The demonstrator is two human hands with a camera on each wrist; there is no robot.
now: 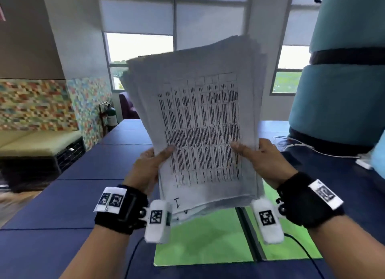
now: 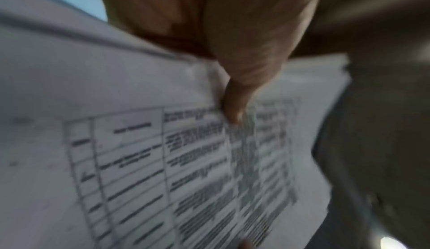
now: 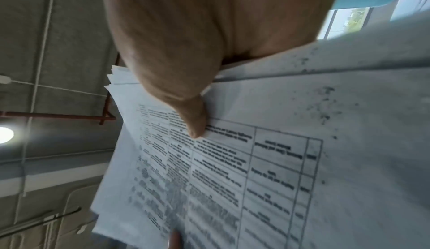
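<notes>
Closest to us are two wrists, each in a black band with white coded tags. Two hands are on the job. The left hand (image 1: 145, 166) grips the left edge of one thick stack of papers (image 1: 198, 122), thumb pressed on the front sheet. The right hand (image 1: 264, 162) clamps the right edge the same way, fingers hidden behind. We see the stack held up in the air, nearly upright and leaning a little left. Its many thin white sheets fan unevenly at the top edge, and the front page carries a printed table of fine black lines. Below it lies a bright green mat (image 1: 208, 237), flat, in two panels split by one dark strip, on the smooth blue desk (image 1: 93, 164). Further right we have a fat teal padded roll (image 1: 341, 91) with two black straps and one thin white cable (image 1: 302, 147) at its foot. Beyond, the papers block much of the window (image 1: 139, 47).
</notes>
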